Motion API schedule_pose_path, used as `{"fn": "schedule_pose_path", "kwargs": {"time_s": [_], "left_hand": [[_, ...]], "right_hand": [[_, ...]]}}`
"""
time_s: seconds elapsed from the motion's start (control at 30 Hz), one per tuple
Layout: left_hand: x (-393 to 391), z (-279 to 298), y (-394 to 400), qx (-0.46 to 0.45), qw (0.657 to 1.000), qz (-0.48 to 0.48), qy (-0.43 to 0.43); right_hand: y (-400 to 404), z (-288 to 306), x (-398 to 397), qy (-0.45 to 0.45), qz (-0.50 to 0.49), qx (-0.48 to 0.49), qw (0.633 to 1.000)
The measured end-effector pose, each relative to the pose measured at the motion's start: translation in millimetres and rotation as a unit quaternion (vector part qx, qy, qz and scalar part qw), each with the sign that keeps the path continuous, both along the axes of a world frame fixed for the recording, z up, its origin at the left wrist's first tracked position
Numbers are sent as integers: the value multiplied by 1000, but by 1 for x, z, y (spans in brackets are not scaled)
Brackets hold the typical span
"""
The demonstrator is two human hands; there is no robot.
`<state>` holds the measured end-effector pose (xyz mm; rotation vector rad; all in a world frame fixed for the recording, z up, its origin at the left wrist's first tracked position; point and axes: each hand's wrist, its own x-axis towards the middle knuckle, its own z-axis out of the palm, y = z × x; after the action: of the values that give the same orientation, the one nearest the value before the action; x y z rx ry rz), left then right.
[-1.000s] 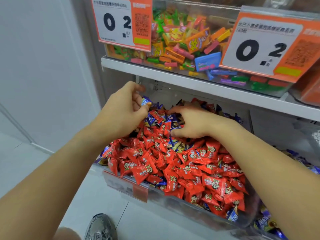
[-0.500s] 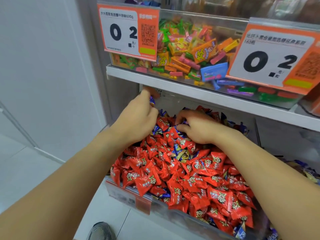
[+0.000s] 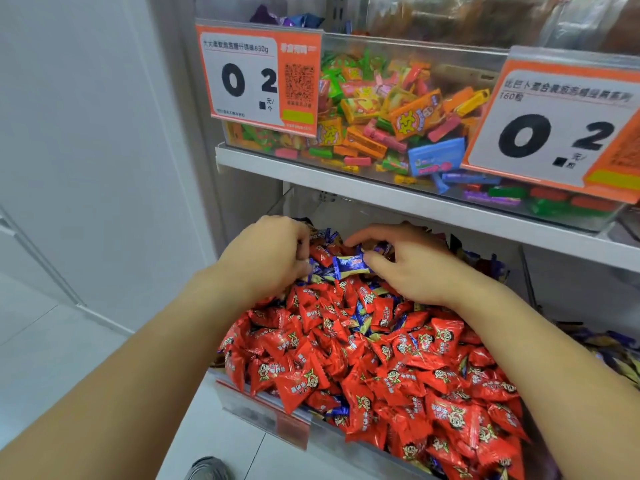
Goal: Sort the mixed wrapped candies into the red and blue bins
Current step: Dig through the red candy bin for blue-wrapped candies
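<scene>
A blue-wrapped candy (image 3: 349, 266) lies crosswise at the back of the heaped red candies (image 3: 374, 368), pinched at its 3 o'clock end by the right hand (image 3: 412, 268), thumb and forefinger curled on the wrapper. At its 9 o'clock, the left hand (image 3: 266, 261) has fingers curled into more blue wrappers (image 3: 320, 235); whether it actually grips one is unclear. The clear bin (image 3: 263, 415) holding the heap sits under a shelf (image 3: 381, 199); a bin of mixed chews (image 3: 391, 116) stands at 12 o'clock.
</scene>
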<state>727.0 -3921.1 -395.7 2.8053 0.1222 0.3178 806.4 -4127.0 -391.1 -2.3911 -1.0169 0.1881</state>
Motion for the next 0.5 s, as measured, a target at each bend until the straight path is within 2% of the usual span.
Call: {"fn": "schedule_pose_path", "kwargs": {"time_s": [0.13,0.23,0.37,0.5], "left_hand": [[-4,4,5,-118,992,12,-49],[-11,7,3,-182,980,-8,-73],[-17,9,-1,-327,942,22,-78],[-23,9,-12,-447,891,48,-60]], "right_hand": [[-1,-3,0,-13,-29,-7,999],[-4,-2,-1,14,-55,18,998],[-4,-1,-3,166,-97,144,971],[-2,3,-16,331,-90,281,896]]}}
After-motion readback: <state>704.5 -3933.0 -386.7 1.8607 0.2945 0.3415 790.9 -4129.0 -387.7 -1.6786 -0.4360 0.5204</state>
